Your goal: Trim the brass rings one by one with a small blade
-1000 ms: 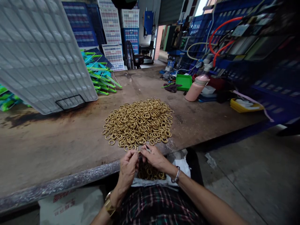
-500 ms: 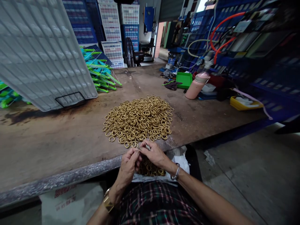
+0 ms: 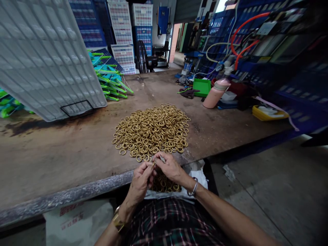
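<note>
Just over the table's front edge, my two hands meet. My left hand (image 3: 141, 176) pinches a brass ring (image 3: 154, 164), which my fingers mostly hide. My right hand (image 3: 169, 167) is closed on a small slim metal tool (image 3: 162, 158); its kind is hard to make out. The right fingertips are against or very near the ring. Beyond my hands, a heap of brass rings (image 3: 152, 130) lies on the table (image 3: 77, 150). Below my hands, more rings (image 3: 164, 182) lie in a white bag (image 3: 200, 177) at my lap.
A translucent ribbed plastic bin (image 3: 51, 61) stands tilted on the left, beside bright green and teal plastic pieces (image 3: 112, 80). To the right are a pink bottle (image 3: 216, 94), a green tray (image 3: 202, 87) and a yellow tray (image 3: 269, 113). Stacked crates (image 3: 121, 30) stand behind.
The fingers shift slightly, and a sliver of the brass ring now shows between them. The right hand tilts a little with the tool. The heap looks the same.
</note>
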Demonstrator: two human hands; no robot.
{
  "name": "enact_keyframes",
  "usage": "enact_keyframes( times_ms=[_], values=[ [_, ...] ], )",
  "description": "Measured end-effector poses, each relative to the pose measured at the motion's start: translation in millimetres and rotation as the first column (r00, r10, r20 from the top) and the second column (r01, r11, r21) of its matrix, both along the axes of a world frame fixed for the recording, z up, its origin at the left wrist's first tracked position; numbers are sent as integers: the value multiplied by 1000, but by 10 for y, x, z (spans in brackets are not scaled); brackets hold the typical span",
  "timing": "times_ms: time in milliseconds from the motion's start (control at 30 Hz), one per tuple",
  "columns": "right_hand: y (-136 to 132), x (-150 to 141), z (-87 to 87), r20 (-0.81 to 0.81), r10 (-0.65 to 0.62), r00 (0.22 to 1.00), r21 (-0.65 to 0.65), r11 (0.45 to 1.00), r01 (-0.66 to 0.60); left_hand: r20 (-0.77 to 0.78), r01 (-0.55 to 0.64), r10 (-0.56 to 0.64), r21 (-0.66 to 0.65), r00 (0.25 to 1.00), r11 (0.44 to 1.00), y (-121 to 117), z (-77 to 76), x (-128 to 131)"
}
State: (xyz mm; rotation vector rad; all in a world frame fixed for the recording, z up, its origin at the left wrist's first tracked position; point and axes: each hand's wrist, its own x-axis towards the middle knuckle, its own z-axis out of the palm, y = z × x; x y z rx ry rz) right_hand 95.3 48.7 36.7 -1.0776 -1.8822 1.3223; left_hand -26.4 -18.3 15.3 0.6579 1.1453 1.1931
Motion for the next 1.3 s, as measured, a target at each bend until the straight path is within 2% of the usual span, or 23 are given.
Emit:
enact_keyframes(
  times_ms=[100, 200, 267, 367, 533, 733, 933, 1300],
  values=[
    [10, -3, -7, 19, 31, 999, 34, 999, -31, 39, -4, 4, -13, 999, 1000, -6, 2, -6],
    [27, 9, -37, 58, 1, 998, 38, 999, -3, 83, -8, 11, -33, 996, 999, -3, 13, -12],
    [33, 31, -72, 135, -21, 991, 116, 993, 5, 96, -7, 11, -41, 995, 999, 4, 14, -14],
    [21, 70, -131, 292, 36, 956, 245, 963, -111, 96, -8, 12, -42, 995, 999, 19, 6, -10],
    [-15, 89, -178, 472, 89, 877, 320, 909, -265, 64, -2, 4, -36, 998, 999, 29, -12, -10],
    [-1, 92, -184, 527, 114, 842, 331, 885, -327, -3, 30, -30, 8, 1000, 1000, 20, -46, -46],
    [-9, 90, -210, 571, 75, 817, 340, 885, -319, -36, 26, -25, 1, 999, 1000, 33, -80, -40],
    [-69, 57, -100, 676, 30, 737, 333, 879, -341, -111, -16, 15, -1, 994, 1000, 28, -82, -18]
  ],
)
